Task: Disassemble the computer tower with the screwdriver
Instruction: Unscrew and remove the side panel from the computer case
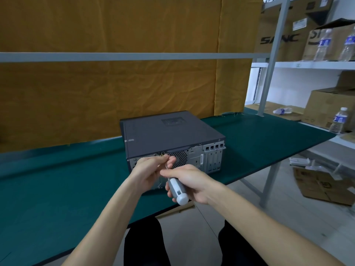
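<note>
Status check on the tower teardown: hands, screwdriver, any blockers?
Right hand grips screwdriver handle; left hand pinches the shaft near the tip. Tip at rear panel of computer tower, lying flat on green bench. Cover still on. No visible obstruction.

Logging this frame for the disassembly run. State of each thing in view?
computer tower: on its side on the green mat, cover on, rear panel facing the person
screwdriver: gripped by the handle, shaft aimed at the rear panel
right hand: grips the screwdriver handle
left hand: fingers pinched at the shaft near the tip
water bottle: lying on the shelf
</note>
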Demonstrator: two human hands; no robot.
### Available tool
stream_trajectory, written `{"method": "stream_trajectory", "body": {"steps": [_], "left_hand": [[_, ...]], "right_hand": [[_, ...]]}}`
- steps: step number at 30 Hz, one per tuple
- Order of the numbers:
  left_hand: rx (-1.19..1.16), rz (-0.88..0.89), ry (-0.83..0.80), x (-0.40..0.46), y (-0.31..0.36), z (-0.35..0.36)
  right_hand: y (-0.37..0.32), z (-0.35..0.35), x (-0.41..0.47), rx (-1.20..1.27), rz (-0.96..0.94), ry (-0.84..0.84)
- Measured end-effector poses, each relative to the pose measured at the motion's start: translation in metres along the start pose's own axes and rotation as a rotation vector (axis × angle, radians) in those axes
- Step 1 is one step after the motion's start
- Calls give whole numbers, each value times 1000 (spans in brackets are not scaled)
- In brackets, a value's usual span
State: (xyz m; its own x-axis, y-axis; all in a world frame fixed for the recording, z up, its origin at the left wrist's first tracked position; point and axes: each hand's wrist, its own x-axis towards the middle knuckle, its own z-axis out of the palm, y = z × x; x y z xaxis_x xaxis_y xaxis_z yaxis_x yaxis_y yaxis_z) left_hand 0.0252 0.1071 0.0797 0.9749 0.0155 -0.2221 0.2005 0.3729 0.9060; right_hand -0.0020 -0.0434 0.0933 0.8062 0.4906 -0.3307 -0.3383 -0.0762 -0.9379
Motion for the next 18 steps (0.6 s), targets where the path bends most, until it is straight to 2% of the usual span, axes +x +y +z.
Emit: {"method": "stream_trajectory", "body": {"steps": [3,5,9,12,13,16,18], "left_hand": [[-61,-56,-34,-2,0,-4],[-126,-106,-74,-3,0,-7],[-24,-66,-16,-3,2,-7],[-62,-31,26,-3,1,-1],[-111,-36,19,-3,1,1],[-231,-64,-33,-1,-1,1],[-220,-94,-71,-2,0,-2]], "right_hand": [[0,-3,-5,266,144,-240],[2,-5,-4,284,136,-308],[3,-3,3,-97,-35,-48],[4,-1,4,-180,-37,53],[6,-2,3,-153,-16,39],[5,-6,-3,163,112,-211],[1,-11,-5,227,119,-277]]}}
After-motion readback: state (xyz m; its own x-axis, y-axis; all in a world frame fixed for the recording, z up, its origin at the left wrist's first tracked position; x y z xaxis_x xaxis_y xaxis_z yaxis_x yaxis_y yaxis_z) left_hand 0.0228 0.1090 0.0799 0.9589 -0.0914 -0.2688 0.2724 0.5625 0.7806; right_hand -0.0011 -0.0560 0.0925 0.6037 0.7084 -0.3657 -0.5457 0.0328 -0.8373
